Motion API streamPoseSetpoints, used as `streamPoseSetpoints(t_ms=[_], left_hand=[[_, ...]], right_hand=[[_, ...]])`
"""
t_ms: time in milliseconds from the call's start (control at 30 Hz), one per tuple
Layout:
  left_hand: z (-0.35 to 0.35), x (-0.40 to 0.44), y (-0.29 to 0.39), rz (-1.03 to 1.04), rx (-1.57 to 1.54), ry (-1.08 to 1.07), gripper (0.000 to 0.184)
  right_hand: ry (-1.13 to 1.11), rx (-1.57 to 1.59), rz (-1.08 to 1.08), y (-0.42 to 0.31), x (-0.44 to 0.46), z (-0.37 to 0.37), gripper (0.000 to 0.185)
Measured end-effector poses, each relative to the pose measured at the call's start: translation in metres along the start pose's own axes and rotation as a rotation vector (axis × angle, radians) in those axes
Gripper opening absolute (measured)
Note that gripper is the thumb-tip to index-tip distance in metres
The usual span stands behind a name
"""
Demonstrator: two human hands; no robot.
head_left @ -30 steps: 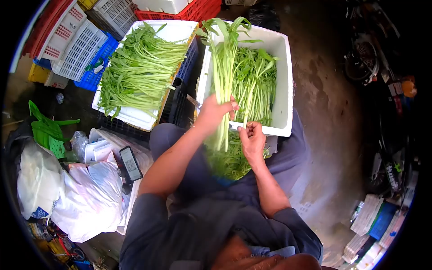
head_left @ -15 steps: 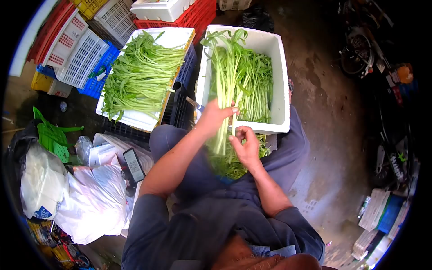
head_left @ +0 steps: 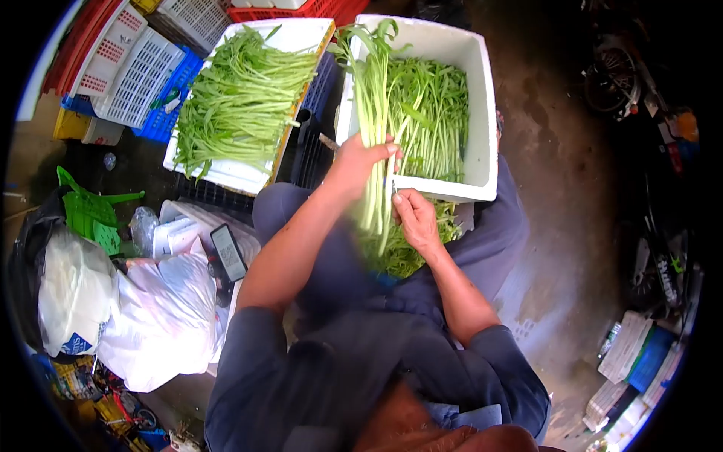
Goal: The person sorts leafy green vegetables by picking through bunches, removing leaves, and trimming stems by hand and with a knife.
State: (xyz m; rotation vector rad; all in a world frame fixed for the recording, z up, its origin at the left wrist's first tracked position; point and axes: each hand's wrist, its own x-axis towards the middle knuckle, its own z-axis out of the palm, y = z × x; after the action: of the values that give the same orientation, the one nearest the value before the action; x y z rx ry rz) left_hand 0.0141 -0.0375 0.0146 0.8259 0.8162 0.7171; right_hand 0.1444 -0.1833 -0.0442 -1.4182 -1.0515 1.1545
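Observation:
My left hand (head_left: 360,164) is closed round a bunch of long green stems (head_left: 372,113), leaves up and cut ends hanging down over my lap. Just right of the bunch's lower part, my right hand (head_left: 414,218) has its thumb and fingers pinched together; what they hold, if anything, is too small to name. Beyond both hands stands a white foam box (head_left: 482,113) with more leafy stems (head_left: 433,120) inside. To its left, a white foam lid (head_left: 222,172) bears a wide layer of the same greens (head_left: 241,105). Loose greenery (head_left: 403,260) lies below the hands.
Stacked plastic baskets (head_left: 139,75) stand at the upper left. White plastic bags (head_left: 158,324) and a phone (head_left: 228,252) are at the left. A green plastic object (head_left: 89,215) lies behind them. Bundled stacks (head_left: 626,346) sit on the floor at lower right.
The single stem at my right fingers has joined the bunch in my left hand or left the fingers; I cannot tell which. My right fingers have closed further. The whole view has shifted slightly.

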Motion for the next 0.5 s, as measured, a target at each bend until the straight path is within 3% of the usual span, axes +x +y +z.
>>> streamPoseSetpoints(t_ms=[133,267,300,400,433,500], left_hand=[[-0.006,0.007,0.003,0.001,-0.038,0.044,0.029],[-0.008,0.007,0.004,0.009,-0.069,0.073,0.029],[-0.011,0.008,0.005,-0.006,-0.030,0.060,0.029],[-0.007,0.009,0.002,0.013,-0.023,0.078,0.030],[-0.006,0.007,0.000,0.023,-0.051,0.052,0.032],[-0.002,0.005,-0.002,0.008,0.018,0.040,0.033]], right_hand=[[-0.188,-0.112,-0.007,-0.008,-0.040,0.008,0.018],[-0.372,-0.326,0.196,0.010,-0.054,-0.003,0.021],[-0.528,-0.539,0.077,0.009,-0.050,-0.011,0.025],[-0.388,-0.754,-0.026,0.012,-0.042,-0.037,0.035],[-0.268,-0.687,-0.056,-0.008,-0.029,-0.044,0.043],[-0.039,-0.526,-0.028,-0.035,0.001,-0.053,0.041]])
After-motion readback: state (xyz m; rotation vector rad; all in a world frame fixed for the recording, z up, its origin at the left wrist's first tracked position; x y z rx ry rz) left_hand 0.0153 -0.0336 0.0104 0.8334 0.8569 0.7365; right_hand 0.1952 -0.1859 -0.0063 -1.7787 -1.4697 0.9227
